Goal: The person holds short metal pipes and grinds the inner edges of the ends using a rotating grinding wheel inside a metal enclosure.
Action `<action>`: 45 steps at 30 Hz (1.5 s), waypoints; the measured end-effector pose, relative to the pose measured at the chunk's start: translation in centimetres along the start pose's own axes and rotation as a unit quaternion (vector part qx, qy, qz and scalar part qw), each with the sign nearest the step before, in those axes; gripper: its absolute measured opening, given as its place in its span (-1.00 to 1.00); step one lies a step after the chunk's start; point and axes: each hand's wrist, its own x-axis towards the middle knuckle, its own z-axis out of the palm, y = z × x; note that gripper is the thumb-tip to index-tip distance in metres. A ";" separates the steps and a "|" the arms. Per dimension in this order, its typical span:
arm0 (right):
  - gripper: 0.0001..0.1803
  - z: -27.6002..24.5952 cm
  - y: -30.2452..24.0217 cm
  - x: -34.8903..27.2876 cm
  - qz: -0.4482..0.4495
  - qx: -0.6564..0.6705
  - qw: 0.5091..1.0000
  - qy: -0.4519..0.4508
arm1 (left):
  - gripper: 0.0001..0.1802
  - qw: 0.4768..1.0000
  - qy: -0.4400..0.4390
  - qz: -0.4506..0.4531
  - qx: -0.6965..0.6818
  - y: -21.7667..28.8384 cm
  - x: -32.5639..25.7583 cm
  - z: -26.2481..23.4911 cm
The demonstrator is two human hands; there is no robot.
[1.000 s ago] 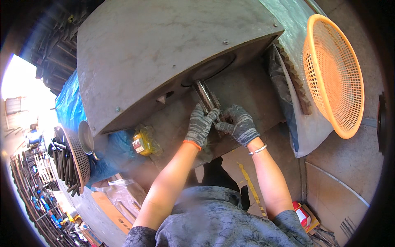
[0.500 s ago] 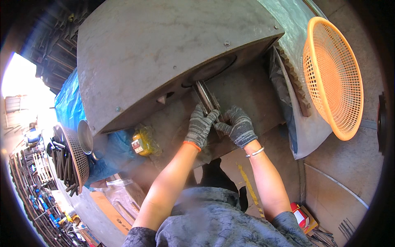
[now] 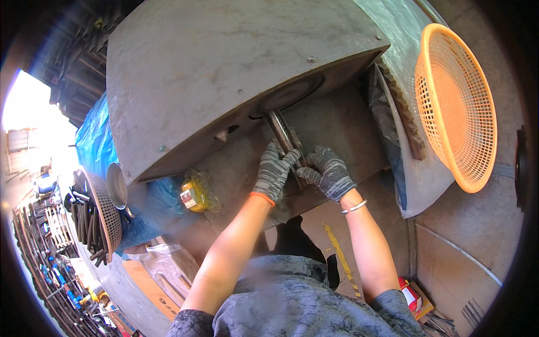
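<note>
A shiny, grooved metal bar juts toward me from the opening under a big grey metal machine housing. My left hand, in a grey striped knit glove with an orange cuff, is closed at the bar's near end, its fingertips against the metal. To the right of it, my right hand, in the same kind of glove, has its fingers bent and its thumb pointing toward the bar's near end. Whatever lies between those right fingers is too small or hidden to make out.
An orange plastic basket stands on the right. At left, another basket holds dark rods beside a metal bowl. A yellow packet in clear plastic lies left of my hands. A toothed strip runs along the right side.
My right hand has shifted slightly to the right, a little away from the bar's near end. My left hand keeps its place on the bar.
</note>
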 end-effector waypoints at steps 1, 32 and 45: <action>-0.57 0.0 0.2 0.0 -0.002 -0.001 1.000 -0.007 | -0.69 1.000 0.005 0.014 0.020 0.1 0.0 0.1; -0.69 0.0 -1.0 0.6 0.054 0.099 0.993 -0.048 | -0.56 0.999 0.009 0.013 0.048 -0.1 -0.1 -0.3; -0.71 0.8 0.4 0.3 0.047 0.145 0.988 -0.030 | -0.55 0.998 0.012 0.005 0.067 0.6 -0.4 -0.4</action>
